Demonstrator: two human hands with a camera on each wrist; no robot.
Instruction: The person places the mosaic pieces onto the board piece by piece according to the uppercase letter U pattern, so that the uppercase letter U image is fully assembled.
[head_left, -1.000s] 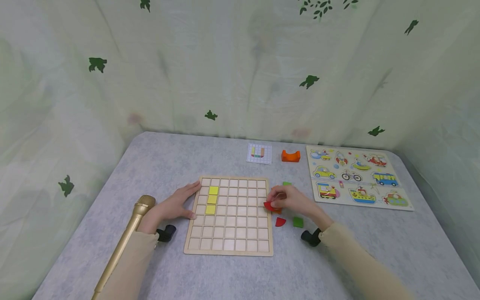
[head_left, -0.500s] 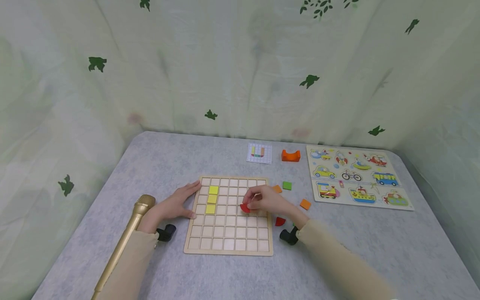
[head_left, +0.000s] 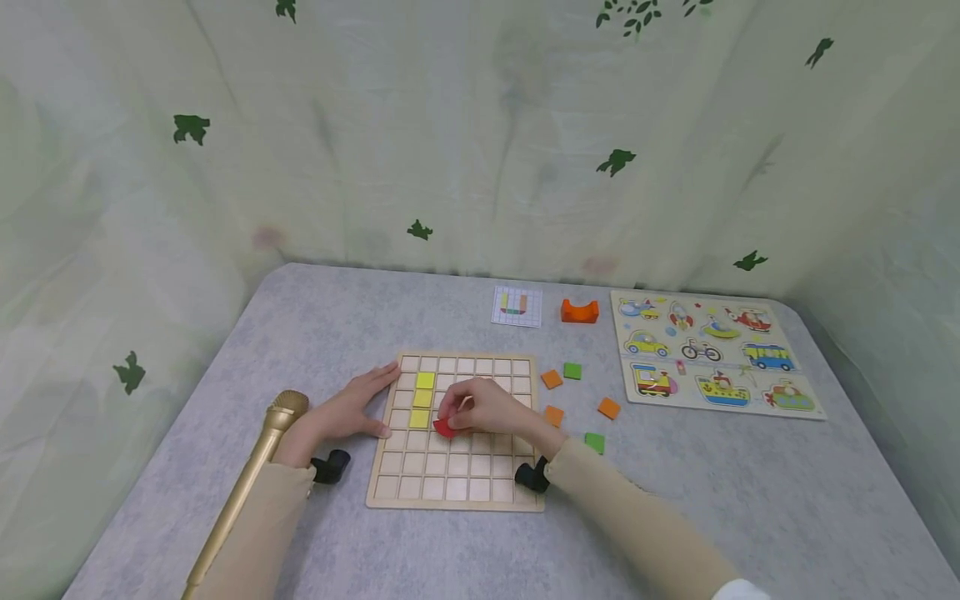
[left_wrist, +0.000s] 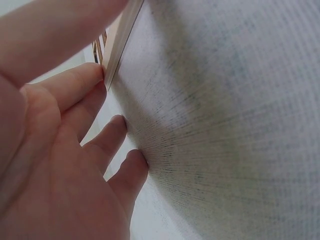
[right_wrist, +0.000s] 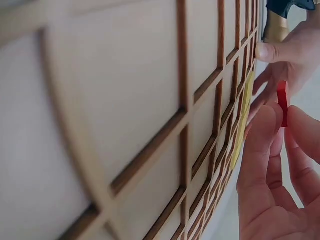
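Right hand: thumb and fingers pinching red piece over grid board; can't tell if piece touches board. Left hand: spread, fingers fairly straight, thumb and index finger at the board's left edge, gripping nothing. Three yellow tiles in a column on the board, between the two hands, just left of the right hand's fingertips. Orange tiles and green tiles lie loose on grey worktop, right of the right hand. Gold microphone left of the left hand, along that forearm. Pattern card and orange block beyond the right hand; vehicle puzzle well off to its right.
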